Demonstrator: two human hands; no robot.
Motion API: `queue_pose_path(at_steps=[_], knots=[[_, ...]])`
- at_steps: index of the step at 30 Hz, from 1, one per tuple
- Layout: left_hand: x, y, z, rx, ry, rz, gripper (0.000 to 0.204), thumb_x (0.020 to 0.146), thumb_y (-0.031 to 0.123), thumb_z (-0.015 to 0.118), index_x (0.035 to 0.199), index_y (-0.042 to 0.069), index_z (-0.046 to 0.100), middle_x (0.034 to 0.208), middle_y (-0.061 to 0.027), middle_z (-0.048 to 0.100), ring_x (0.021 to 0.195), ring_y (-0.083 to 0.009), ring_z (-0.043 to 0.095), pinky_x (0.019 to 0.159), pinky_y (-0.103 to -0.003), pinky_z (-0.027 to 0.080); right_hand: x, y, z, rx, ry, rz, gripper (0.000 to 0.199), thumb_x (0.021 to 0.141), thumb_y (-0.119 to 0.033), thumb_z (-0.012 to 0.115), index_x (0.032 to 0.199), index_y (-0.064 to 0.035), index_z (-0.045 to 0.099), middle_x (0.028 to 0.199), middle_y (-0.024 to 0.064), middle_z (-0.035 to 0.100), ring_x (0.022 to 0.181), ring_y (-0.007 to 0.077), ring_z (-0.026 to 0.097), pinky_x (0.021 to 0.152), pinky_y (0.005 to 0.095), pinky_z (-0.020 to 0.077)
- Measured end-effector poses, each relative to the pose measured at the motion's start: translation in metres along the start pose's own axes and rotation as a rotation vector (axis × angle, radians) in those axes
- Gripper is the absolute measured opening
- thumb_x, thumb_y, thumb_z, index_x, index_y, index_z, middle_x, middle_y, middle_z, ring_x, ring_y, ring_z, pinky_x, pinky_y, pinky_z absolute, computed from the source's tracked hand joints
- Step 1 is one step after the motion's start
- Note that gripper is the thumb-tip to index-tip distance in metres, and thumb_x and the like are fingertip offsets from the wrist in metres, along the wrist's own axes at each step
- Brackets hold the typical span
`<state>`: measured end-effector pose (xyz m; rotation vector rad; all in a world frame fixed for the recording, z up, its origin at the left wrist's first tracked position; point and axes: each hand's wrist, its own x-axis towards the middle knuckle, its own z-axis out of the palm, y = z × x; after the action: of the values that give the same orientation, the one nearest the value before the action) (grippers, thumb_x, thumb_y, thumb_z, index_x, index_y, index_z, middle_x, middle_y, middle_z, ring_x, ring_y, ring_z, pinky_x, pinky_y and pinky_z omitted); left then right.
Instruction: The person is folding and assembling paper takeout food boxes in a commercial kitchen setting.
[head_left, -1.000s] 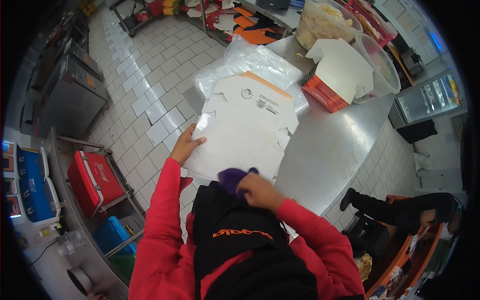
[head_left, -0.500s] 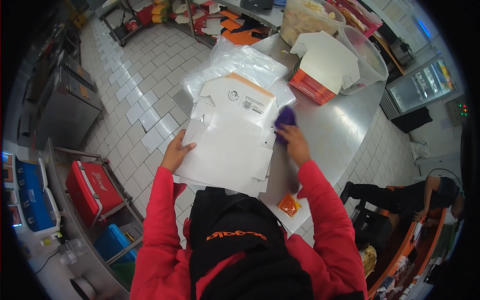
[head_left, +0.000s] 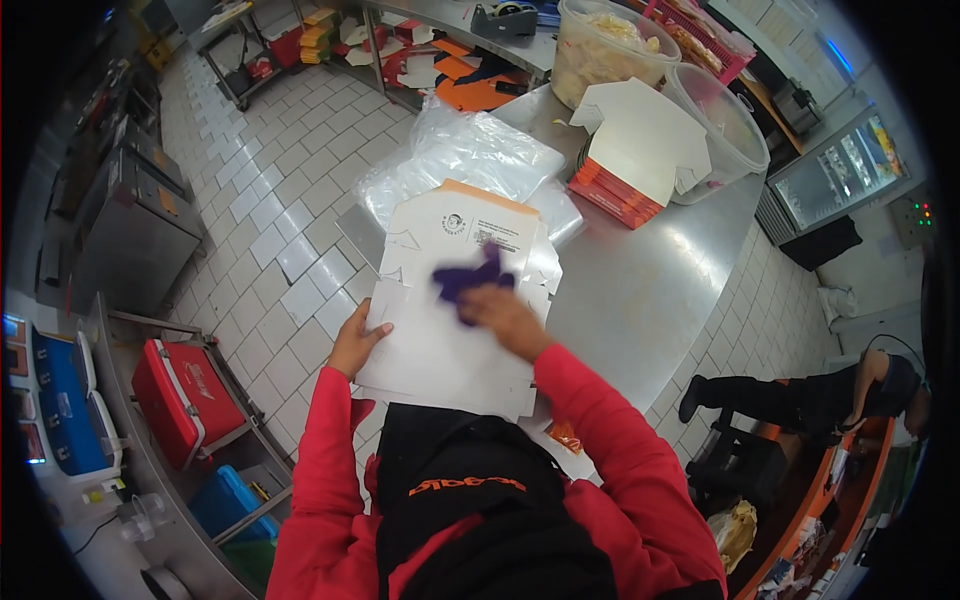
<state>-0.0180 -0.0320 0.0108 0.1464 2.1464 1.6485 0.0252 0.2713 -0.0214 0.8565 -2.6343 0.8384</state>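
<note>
At a silver metal table (head_left: pixel 630 320), the left hand (head_left: pixel 354 342) closes, thumb on top, on the left edge of a flat white cardboard sheet (head_left: pixel 430 355), apparently steadying it. At the sheet's middle, the right hand (head_left: pixel 503 318) clutches a soft purple cloth (head_left: pixel 464 281) (blurred). Farther right, 1 red-sided cardboard stack (head_left: pixel 615 192) stands aside, perhaps leaving room.

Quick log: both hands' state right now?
Left hand: holding the white cardboard by its left edge.
Right hand: closed on the purple cloth.
</note>
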Motion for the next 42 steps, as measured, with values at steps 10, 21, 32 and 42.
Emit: queue_pose_path(at_steps=[10,21,32,42], knots=[[-0.008,-0.010,0.001,-0.081,0.017,-0.053,0.046,0.089,0.006,0.063,0.132,0.002,0.048,0.119,-0.0115,0.063,0.105,-0.0179,0.061,0.089,-0.030,0.049,0.038,0.024,-0.090,-0.242,0.497,0.599,0.050,0.072,0.010,0.053,0.118,-0.0068,0.061,0.121,0.0155,0.060,0.111,0.0358,0.053,0.098,0.0445,0.0420],[-0.003,0.002,0.001,0.094,-0.009,-0.060,0.061,0.088,0.019,0.067,0.140,-0.001,0.041,0.128,-0.0196,0.059,0.115,-0.0276,0.059,0.097,-0.034,0.045,0.081,0.040,-0.053,-0.265,0.416,0.633,0.054,0.072,0.008,0.058,0.123,-0.0079,0.058,0.123,0.0170,0.056,0.112,0.0382,0.050,0.098,0.0463,0.0413],[-0.003,0.023,0.009,0.357,0.069,0.010,0.054,0.088,0.024,0.068,0.135,0.008,0.045,0.106,-0.0253,0.066,0.099,-0.0412,0.063,0.086,-0.041,0.049,0.154,0.029,-0.017,-0.344,0.035,0.194,0.043,0.078,0.000,0.054,0.120,-0.0089,0.060,0.123,0.0075,0.059,0.109,0.0275,0.052,0.088,0.0384,0.0432],[0.002,0.032,0.006,0.389,0.051,-0.038,0.047,0.088,0.024,0.067,0.129,0.011,0.048,0.099,-0.0225,0.067,0.093,-0.0397,0.065,0.081,-0.042,0.050,0.176,-0.001,-0.006,-0.258,-0.045,-0.017,0.030,0.079,-0.004,0.056,0.107,-0.0099,0.064,0.116,0.0058,0.060,0.105,0.0267,0.055,0.087,0.0376,0.0442]])
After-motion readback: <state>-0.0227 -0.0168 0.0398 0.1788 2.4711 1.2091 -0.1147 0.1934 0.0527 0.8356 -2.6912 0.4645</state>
